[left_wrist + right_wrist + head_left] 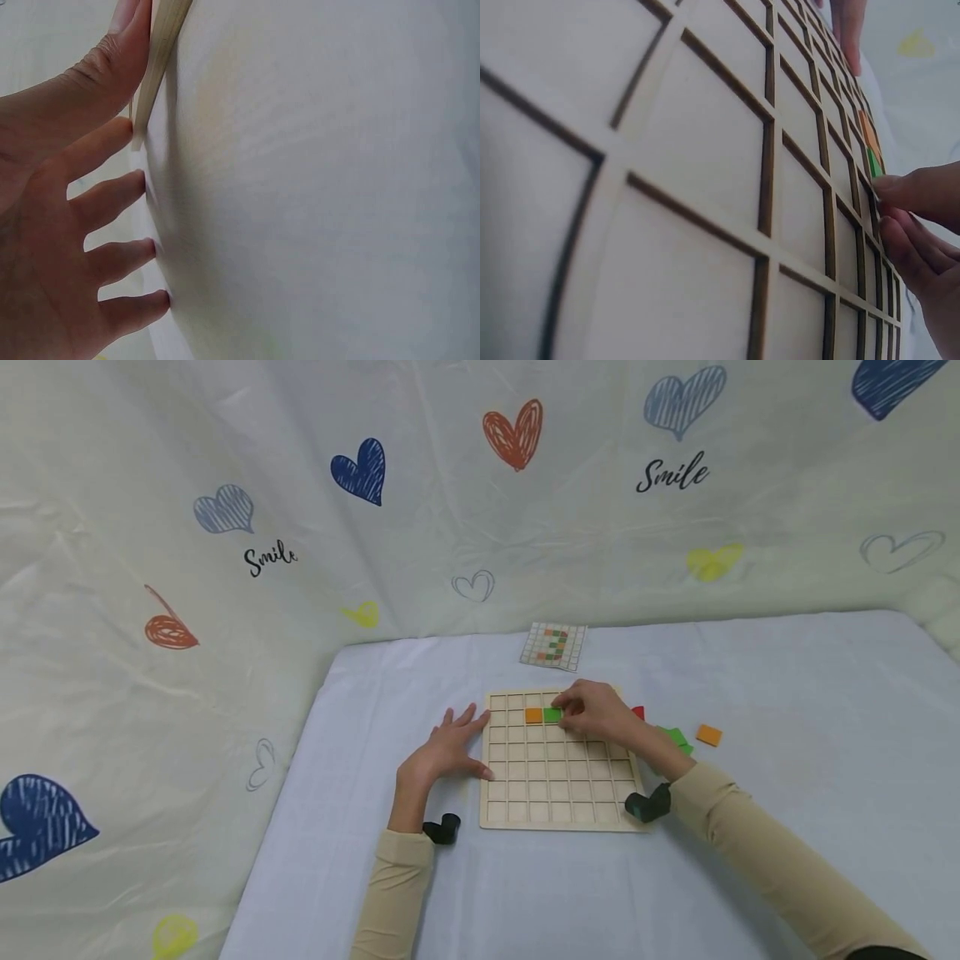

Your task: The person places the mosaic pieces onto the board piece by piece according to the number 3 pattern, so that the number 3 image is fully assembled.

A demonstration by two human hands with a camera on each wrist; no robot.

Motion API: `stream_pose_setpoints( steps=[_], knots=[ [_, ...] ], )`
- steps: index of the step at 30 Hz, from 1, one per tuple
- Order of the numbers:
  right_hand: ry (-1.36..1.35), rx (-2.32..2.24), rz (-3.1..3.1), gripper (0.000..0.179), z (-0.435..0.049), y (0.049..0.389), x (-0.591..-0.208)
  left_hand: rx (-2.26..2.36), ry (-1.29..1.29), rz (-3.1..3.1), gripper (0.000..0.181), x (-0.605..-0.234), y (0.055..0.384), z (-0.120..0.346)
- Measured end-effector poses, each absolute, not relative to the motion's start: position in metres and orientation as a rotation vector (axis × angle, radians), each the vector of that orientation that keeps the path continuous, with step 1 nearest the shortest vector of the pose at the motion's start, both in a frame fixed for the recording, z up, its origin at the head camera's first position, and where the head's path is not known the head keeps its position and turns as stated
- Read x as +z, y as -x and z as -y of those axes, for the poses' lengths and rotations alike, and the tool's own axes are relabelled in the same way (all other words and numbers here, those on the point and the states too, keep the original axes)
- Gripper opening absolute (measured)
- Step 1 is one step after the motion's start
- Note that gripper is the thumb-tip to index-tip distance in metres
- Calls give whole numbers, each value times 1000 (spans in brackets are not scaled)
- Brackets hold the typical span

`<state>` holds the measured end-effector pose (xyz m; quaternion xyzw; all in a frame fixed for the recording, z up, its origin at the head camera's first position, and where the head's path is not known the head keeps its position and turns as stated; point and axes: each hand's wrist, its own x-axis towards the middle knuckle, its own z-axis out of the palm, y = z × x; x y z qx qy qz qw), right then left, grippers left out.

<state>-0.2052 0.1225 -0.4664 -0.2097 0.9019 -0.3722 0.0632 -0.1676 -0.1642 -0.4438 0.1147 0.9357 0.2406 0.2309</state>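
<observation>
A square wooden grid board (525,792) lies on the table. An orange tile (533,716) and a green tile (552,715) sit side by side in its upper rows. My right hand (596,708) reaches over the board's upper right, thumb and forefinger bent around the right side of the green tile, pinching it; the right wrist view has the fingertips right at the green tile (874,163). At the board's left edge rests my left hand (448,747), fingers spread wide. In the left wrist view, its thumb (120,52) lies against the board's side (159,67).
Right of the board lie green tiles (675,739), a loose orange tile (709,735) and a red tile (638,712) partly behind the right hand. A pattern card (553,646) with coloured squares lies beyond the board. A heart-printed cloth (420,543) hangs behind the table.
</observation>
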Motion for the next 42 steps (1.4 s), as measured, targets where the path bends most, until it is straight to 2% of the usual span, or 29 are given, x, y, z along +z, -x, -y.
stream_pose_setpoints(
  steps=[8,23,42],
  knots=[
    [739,-1160,-2755,23,-133,198,-464,671,-299,-2565,107,-444,167,164],
    [580,-1100,-2788,21,-168,192,-460,678,-306,-2570,107,-443,166,165],
    [600,-975,-2893,24,-211,182,-459,685,-303,-2580,106,-444,165,163]
  ],
)
